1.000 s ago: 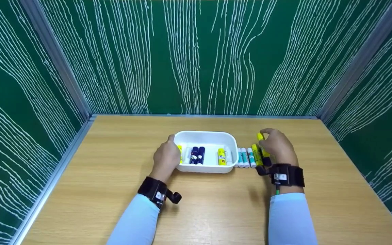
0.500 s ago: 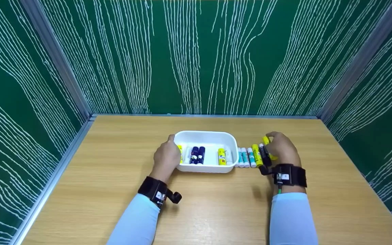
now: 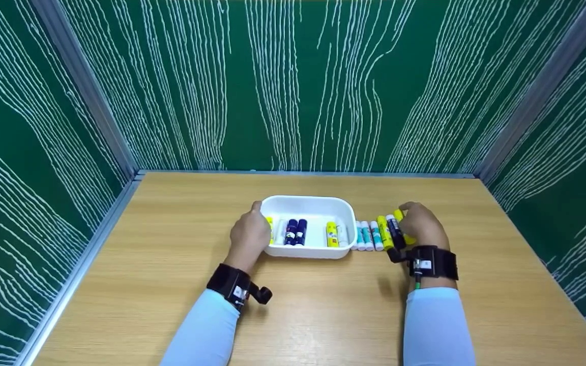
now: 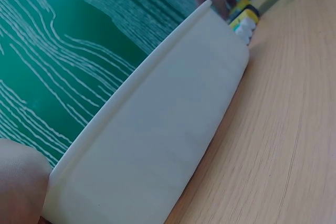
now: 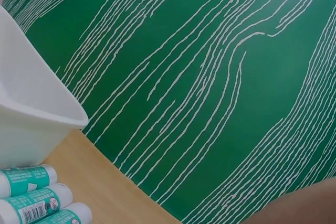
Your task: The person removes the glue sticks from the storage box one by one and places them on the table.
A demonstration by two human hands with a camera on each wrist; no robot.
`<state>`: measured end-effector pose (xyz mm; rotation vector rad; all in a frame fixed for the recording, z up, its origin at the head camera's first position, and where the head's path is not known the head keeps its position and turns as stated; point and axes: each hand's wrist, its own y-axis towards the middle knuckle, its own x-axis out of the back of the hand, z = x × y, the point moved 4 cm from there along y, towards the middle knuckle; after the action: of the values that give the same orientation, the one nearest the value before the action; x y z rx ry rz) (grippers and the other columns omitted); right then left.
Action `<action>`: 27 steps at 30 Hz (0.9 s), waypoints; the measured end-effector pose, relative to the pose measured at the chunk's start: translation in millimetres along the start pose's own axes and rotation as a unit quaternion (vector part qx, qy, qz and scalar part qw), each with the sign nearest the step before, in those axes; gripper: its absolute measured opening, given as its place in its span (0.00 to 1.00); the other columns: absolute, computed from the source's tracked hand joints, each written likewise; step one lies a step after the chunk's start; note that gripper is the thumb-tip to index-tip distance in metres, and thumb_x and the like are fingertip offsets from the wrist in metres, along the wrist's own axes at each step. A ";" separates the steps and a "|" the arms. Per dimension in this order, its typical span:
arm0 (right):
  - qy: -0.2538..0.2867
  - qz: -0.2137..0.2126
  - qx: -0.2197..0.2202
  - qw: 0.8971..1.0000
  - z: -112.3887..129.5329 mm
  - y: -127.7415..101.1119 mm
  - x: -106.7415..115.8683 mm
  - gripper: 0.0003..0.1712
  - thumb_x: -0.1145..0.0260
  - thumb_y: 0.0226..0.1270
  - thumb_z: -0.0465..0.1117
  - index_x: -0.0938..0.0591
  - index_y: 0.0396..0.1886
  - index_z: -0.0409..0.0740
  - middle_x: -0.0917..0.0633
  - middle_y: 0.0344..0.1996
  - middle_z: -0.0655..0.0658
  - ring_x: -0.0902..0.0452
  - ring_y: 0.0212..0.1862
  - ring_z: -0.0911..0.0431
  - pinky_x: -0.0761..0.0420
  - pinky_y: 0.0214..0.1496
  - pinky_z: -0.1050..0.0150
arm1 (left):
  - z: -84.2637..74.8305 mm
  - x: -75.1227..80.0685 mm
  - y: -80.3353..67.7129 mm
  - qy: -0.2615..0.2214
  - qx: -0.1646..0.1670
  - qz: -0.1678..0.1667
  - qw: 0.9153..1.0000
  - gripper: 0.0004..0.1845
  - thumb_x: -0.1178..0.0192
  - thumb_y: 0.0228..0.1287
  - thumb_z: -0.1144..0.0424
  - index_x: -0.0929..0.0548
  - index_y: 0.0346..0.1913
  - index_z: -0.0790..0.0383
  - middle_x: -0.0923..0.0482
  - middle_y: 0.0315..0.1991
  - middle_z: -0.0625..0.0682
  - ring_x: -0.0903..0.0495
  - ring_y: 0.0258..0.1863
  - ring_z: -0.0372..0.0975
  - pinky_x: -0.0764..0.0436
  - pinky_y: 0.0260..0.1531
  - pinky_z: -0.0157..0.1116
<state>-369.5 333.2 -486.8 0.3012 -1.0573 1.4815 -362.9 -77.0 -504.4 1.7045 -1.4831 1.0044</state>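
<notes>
A white plastic bin [image 3: 309, 252] stands mid-table; my left hand [image 3: 250, 233] grips its left end at the rim. Inside lie two dark blue glue sticks [image 3: 295, 232], a yellow glue stick [image 3: 332, 234] and white ones, plus a yellow one at the left, partly hidden. Right of the bin a row of glue sticks runs along the table: several white-and-teal ones [image 3: 376, 235], a yellow one [image 3: 384, 231], then a dark one with a white cap [image 3: 394, 231]. At the row's right end my right hand [image 3: 422, 223] pinches another yellow glue stick [image 3: 399, 214], its middle hidden behind the fingers.
Green panels [image 3: 272, 86] with wavy white lines enclose the wooden table [image 3: 313, 310] at the back and both sides. Metal framing [image 3: 303, 173] borders the back edge. In the right wrist view, teal-labelled glue sticks [image 5: 37, 203] lie close against the bin [image 5: 31, 129].
My right hand has brought the yellow glue stick rightward and down, beside the dark one at the row's end. The left hand and bin have stayed in place.
</notes>
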 end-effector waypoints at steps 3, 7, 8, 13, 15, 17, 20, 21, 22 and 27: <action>0.009 0.004 -0.010 1.000 -0.4 0.4 -2.9 0.39 0.45 0.76 0.28 0.39 0.84 0.43 0.33 0.77 0.25 0.31 0.66 0.35 0.21 0.63 0.39 | 0.2 0.1 0.1 0.000 -0.002 -0.002 1.000 0.32 0.52 0.77 0.65 0.37 0.82 0.55 0.12 0.53 0.62 0.16 0.35 0.47 0.17 0.32 0.44; 0.017 0.002 -0.016 1.000 0.2 -2.1 -5.4 0.40 0.42 0.74 0.27 0.38 0.84 0.44 0.32 0.76 0.26 0.29 0.64 0.36 0.19 0.55 0.45 | 0.1 0.3 -0.4 0.001 -0.009 -0.008 1.000 0.31 0.54 0.78 0.64 0.36 0.82 0.56 0.12 0.53 0.62 0.16 0.36 0.46 0.17 0.32 0.44; 0.023 0.002 -0.018 1.000 0.1 -2.6 -5.6 0.40 0.42 0.74 0.26 0.38 0.84 0.44 0.31 0.75 0.26 0.29 0.63 0.36 0.19 0.54 0.46 | 0.1 0.4 -0.6 0.001 -0.011 -0.010 1.000 0.30 0.54 0.79 0.64 0.36 0.81 0.57 0.12 0.53 0.62 0.16 0.36 0.46 0.17 0.32 0.44; 0.034 -0.001 -0.022 0.999 0.0 -4.4 -6.3 0.39 0.45 0.75 0.26 0.38 0.84 0.45 0.32 0.76 0.26 0.29 0.64 0.36 0.17 0.52 0.46 | -0.1 0.5 -1.2 0.001 -0.015 -0.017 1.000 0.30 0.55 0.79 0.65 0.35 0.81 0.58 0.11 0.52 0.62 0.16 0.37 0.46 0.17 0.33 0.44; 0.029 0.000 -0.024 0.999 -0.1 -4.4 -6.3 0.39 0.46 0.75 0.26 0.37 0.84 0.46 0.33 0.77 0.26 0.30 0.64 0.36 0.18 0.53 0.45 | -0.2 0.4 -1.2 0.001 -0.013 -0.016 1.000 0.30 0.55 0.79 0.65 0.35 0.81 0.58 0.12 0.53 0.62 0.15 0.38 0.46 0.17 0.34 0.44; 0.034 0.005 -0.029 0.999 -0.4 -4.5 -5.9 0.40 0.46 0.75 0.25 0.38 0.84 0.47 0.34 0.77 0.26 0.31 0.65 0.36 0.18 0.54 0.44 | -0.3 0.2 -0.9 0.001 -0.013 -0.016 1.000 0.30 0.55 0.79 0.65 0.35 0.81 0.58 0.12 0.54 0.62 0.15 0.39 0.46 0.16 0.36 0.45; 0.045 0.012 -0.038 0.998 -1.5 -3.7 -5.3 0.40 0.48 0.75 0.25 0.38 0.84 0.47 0.35 0.78 0.27 0.32 0.65 0.35 0.17 0.54 0.43 | -0.4 0.0 -0.6 0.002 -0.010 -0.015 1.000 0.29 0.55 0.79 0.64 0.35 0.81 0.57 0.12 0.55 0.61 0.14 0.40 0.47 0.15 0.38 0.46; 0.052 0.013 -0.041 0.998 -2.0 -3.4 -5.2 0.40 0.48 0.74 0.25 0.38 0.84 0.47 0.35 0.78 0.27 0.32 0.65 0.35 0.17 0.54 0.43 | -0.4 0.0 -0.5 0.001 -0.009 -0.015 1.000 0.29 0.56 0.79 0.64 0.35 0.81 0.57 0.12 0.55 0.61 0.14 0.41 0.47 0.15 0.38 0.46; 0.054 0.014 -0.039 0.998 -2.4 -2.9 -4.9 0.39 0.48 0.75 0.26 0.38 0.84 0.47 0.36 0.78 0.27 0.32 0.65 0.35 0.17 0.54 0.43 | -0.4 0.0 -0.5 0.002 -0.008 -0.014 1.000 0.29 0.56 0.79 0.64 0.35 0.81 0.57 0.12 0.55 0.61 0.14 0.41 0.47 0.14 0.39 0.47; 0.050 0.009 -0.032 0.998 -4.6 -1.7 -3.9 0.37 0.48 0.77 0.29 0.37 0.83 0.46 0.35 0.78 0.27 0.32 0.66 0.35 0.19 0.57 0.42 | -0.8 -0.5 -0.9 0.000 -0.005 -0.011 1.000 0.29 0.55 0.79 0.64 0.35 0.81 0.57 0.12 0.55 0.61 0.14 0.41 0.47 0.15 0.39 0.46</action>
<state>-365.3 333.8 -491.4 0.1704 -1.0275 1.4599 -362.1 -75.9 -504.4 1.7095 -1.4652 0.9829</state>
